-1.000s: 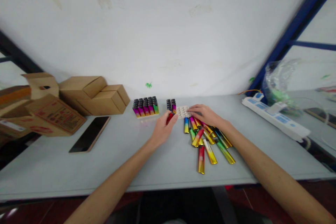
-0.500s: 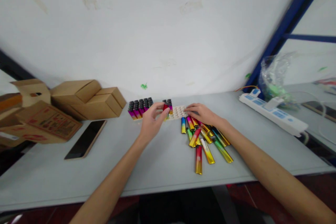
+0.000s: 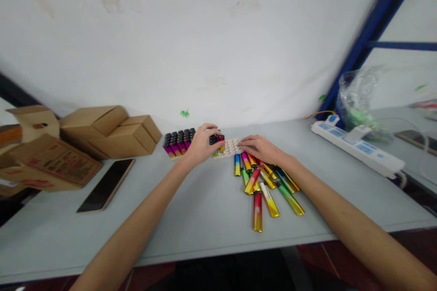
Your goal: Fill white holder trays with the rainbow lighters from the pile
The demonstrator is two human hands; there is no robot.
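Note:
A white holed tray (image 3: pixel 229 147) lies on the grey table (image 3: pixel 191 209) near the wall, with a few lighters standing in its left end. My left hand (image 3: pixel 201 144) reaches over that end, fingers closed around a lighter (image 3: pixel 215 139) at the tray's slots. My right hand (image 3: pixel 261 148) rests flat on the tray's right edge, holding it steady. Just in front of that hand is a loose heap of shiny rainbow-coloured lighters (image 3: pixel 264 183). A second block of upright lighters (image 3: pixel 178 142) stands to the left of the tray.
Brown cardboard boxes (image 3: pixel 102 129) are stacked at the back left, and a dark phone (image 3: pixel 106 185) lies in front of them. A white power strip (image 3: pixel 357 151) and a clear plastic bag (image 3: pixel 362 102) sit at the right by a blue frame post.
My left hand carried a red lighter from the table in front of the tray up and back onto the tray's left end. My right hand stayed on the tray.

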